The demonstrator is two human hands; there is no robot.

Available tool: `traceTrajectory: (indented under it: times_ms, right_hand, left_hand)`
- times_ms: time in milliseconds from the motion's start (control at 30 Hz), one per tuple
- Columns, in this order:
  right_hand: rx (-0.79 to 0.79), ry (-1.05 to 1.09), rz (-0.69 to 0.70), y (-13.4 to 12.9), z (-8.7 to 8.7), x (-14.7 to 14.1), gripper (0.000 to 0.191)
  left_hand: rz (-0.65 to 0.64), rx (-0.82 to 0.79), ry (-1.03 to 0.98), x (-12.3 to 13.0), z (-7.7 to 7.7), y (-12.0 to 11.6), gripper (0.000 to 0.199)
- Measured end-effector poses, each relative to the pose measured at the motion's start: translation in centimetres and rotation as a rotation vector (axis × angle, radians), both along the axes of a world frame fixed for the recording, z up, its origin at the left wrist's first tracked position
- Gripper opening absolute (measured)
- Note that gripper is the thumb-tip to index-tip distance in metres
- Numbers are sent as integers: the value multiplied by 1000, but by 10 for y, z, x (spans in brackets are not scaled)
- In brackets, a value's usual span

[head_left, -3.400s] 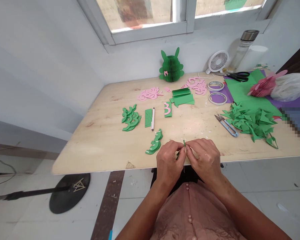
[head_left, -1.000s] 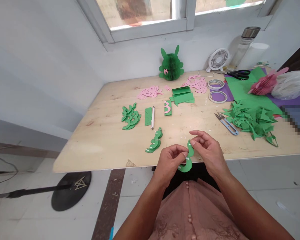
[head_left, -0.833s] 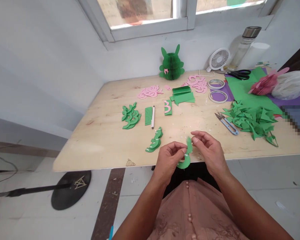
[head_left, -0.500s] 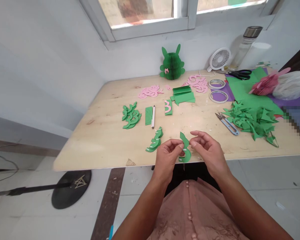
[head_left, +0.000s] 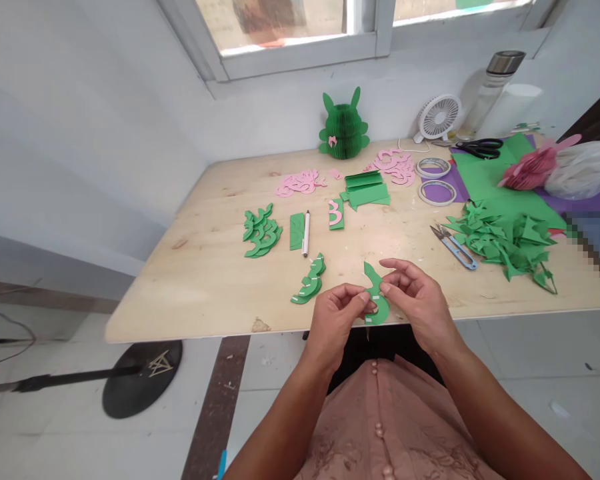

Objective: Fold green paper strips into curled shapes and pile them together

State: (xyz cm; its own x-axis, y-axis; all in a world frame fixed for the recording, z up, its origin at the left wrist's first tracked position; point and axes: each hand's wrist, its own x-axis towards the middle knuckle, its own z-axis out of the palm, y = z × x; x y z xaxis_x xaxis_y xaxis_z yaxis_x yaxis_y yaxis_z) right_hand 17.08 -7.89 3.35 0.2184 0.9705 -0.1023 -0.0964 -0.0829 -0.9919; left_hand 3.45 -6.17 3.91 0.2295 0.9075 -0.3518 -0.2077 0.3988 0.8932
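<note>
A curvy green paper cutout (head_left: 380, 313), shaped like a 3 with a pointed top and small white tape strips on it, is held up over the table's front edge. My left hand (head_left: 337, 313) pinches it at the left, thumb against fingers. The thumb and forefinger of my right hand (head_left: 417, 300) close on its right edge, the other fingers curled loosely. Just left of my hands lies a stack of similar taped green cutouts (head_left: 310, 280). Farther left is a pile of green cutouts (head_left: 263, 230). A white pen (head_left: 306, 233) rests by a green paper rectangle (head_left: 297, 232).
Thread snips (head_left: 455, 248) lie right of my hands beside green paper scraps (head_left: 507, 243). Two tape rolls (head_left: 437, 193) and pink cutouts (head_left: 300, 183) sit farther back. A green paper rabbit (head_left: 345, 130) and a small fan (head_left: 439, 119) stand by the wall.
The green cutout has shifted slightly right between my hands. My right thumb and forefinger have come onto its right edge, where they were just apart from it before.
</note>
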Motion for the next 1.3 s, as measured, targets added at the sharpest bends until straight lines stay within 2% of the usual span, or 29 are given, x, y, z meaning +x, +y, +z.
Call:
traceTrajectory:
  times_ms: [267,600,933,1300]
  right_hand:
    - [10,22,16,1,3,1,38]
    - [-17,-19,62,0,7,-1,40]
    - [-1,-34,65,3,10,-2,38]
    - [-28,-8,80,1,6,-4,39]
  left_hand:
    - [-26,10,2,-1,2,-1,17]
    - [29,97,27,1,1,-1,15]
    - [24,29,-78,-4,2,0,18]
    - [60,123,12,-1,-2,-1,19]
